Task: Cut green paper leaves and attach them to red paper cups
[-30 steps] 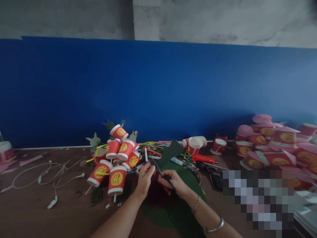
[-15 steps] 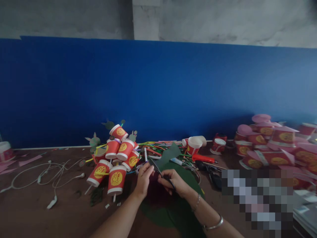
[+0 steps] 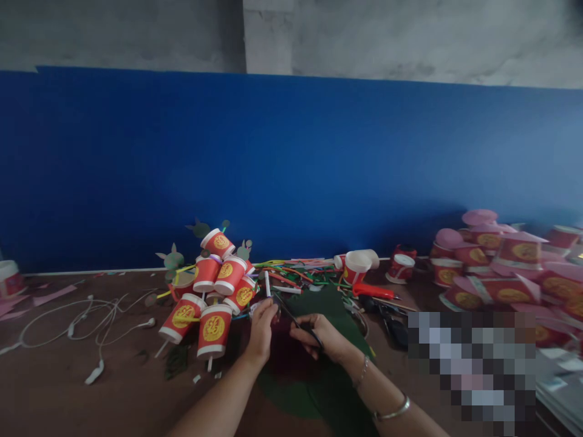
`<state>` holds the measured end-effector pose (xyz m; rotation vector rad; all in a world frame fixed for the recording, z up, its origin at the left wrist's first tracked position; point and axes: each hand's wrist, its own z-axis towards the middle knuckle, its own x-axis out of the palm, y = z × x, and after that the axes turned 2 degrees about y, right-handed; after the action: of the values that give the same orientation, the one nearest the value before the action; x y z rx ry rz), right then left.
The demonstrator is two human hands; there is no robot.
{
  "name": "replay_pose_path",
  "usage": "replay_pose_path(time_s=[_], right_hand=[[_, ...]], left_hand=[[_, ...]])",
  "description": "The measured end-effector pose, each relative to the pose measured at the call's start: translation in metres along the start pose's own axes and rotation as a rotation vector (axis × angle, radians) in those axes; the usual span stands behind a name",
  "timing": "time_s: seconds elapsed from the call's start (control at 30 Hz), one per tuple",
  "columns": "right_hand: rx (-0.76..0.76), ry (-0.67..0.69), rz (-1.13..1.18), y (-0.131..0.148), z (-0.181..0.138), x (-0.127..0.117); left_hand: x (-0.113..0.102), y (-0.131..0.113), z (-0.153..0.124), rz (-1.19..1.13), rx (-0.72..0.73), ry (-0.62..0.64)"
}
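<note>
My right hand (image 3: 319,335) is closed around the handles of dark scissors (image 3: 291,317), whose blades point up and left toward my left hand. My left hand (image 3: 263,328) pinches a small dark piece of paper (image 3: 276,301) between thumb and fingers, close beside the blade tips. Below and behind both hands lies green paper (image 3: 339,325), with a dark red patch (image 3: 289,346) between my forearms. A white marker-like stick (image 3: 267,284) stands just beyond my left fingertips.
Red paper cups (image 3: 215,331) with yellow emblems and straws are piled left of my hands. White earphones (image 3: 70,331) lie farther left. To the right are an orange-red glue gun (image 3: 374,291) and pink-topped cups (image 3: 512,288). A blue panel (image 3: 291,164) stands behind the table.
The strip of green paper that rose between the hands has dropped onto the sheet on the table. My left hand has shifted slightly left, with a small piece between its fingers.
</note>
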<state>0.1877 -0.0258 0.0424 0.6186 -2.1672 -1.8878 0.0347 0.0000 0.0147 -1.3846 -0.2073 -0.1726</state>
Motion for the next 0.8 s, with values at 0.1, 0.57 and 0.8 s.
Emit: replay_pose_path(time_s=[0.1,0.57,0.8], right_hand=[[0.031,0.002,0.001,0.001,-0.001,0.0],[-0.023,0.062,0.111,-0.007,-0.004,-0.01],[0.05,0.156,0.312,-0.003,-0.008,-0.007]], left_hand=[[0.0,0.0,0.0,-0.01,-0.001,-0.025],[0.003,-0.007,-0.002,-0.13,-0.068,0.08],[0.004,-0.002,-0.001,-0.05,-0.028,0.046]])
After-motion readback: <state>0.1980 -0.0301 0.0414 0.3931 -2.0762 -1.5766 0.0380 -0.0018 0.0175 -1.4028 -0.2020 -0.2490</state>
